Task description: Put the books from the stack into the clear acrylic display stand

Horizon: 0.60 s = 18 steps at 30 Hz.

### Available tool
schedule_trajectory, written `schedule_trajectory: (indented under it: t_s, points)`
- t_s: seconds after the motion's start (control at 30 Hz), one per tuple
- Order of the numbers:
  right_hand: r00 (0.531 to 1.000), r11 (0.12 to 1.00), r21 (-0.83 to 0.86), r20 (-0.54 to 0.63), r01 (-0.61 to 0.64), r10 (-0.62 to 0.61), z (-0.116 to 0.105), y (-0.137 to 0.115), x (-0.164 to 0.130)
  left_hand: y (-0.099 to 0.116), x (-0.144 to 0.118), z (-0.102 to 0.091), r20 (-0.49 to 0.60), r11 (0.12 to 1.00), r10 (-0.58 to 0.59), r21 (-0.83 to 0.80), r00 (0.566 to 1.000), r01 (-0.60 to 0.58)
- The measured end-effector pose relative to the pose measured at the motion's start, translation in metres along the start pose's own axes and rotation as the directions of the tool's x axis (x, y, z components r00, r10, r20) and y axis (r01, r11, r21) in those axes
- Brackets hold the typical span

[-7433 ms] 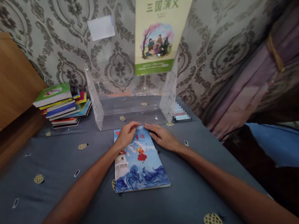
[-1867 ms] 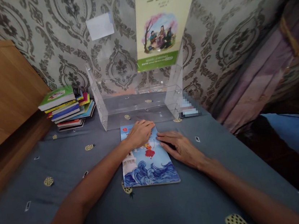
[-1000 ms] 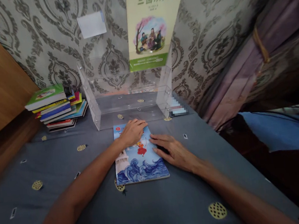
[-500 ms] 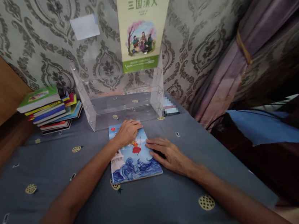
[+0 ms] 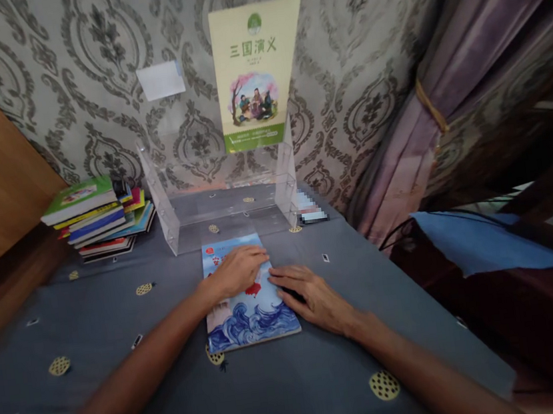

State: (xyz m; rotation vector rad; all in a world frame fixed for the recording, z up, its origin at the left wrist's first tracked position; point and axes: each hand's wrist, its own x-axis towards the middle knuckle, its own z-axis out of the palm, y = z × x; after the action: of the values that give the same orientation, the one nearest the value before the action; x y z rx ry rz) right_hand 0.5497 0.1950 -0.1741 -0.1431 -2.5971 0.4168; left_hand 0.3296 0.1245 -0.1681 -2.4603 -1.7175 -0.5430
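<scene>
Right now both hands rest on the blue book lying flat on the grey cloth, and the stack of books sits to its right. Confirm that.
Not quite. The head view shows the stack of books to the left of the blue book, by the wooden panel. The left hand and right hand do rest on it.

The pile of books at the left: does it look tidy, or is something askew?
It looks untidy. The pile of books is uneven: the lower books fan out to the right past the green book on top. Both hands rest on the blue book, which lies flat.
</scene>
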Motion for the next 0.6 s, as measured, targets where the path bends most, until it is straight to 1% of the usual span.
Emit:
schedule_trajectory:
  t_s: [0.07,0.23,0.33,0.5,0.6]
  points:
    - [1.0,1.0,-0.006,-0.006,0.013,-0.013,0.0,-0.001,0.001,0.005,-0.005,0.002,-0.002,1.0,0.021,-0.015,1.0,-0.021]
    - [1.0,0.999,-0.021,0.012,0.026,-0.025,-0.001,-0.002,-0.001,0.01,-0.008,0.005,-0.024,0.999,0.015,-0.031,1.0,-0.016]
    - [1.0,1.0,-0.017,0.019,0.02,-0.02,-0.002,-0.004,-0.006,0.011,-0.008,0.003,-0.019,0.999,0.015,-0.035,1.0,-0.016]
    - [0.999,1.0,0.03,-0.03,0.011,-0.01,-0.002,-0.007,-0.015,0.015,-0.011,-0.003,-0.001,0.998,0.008,-0.059,1.0,-0.008]
    - [0.999,0.999,0.047,-0.046,0.003,-0.001,-0.002,-0.008,-0.017,0.018,-0.014,-0.007,0.034,0.996,0.009,-0.085,0.999,-0.006]
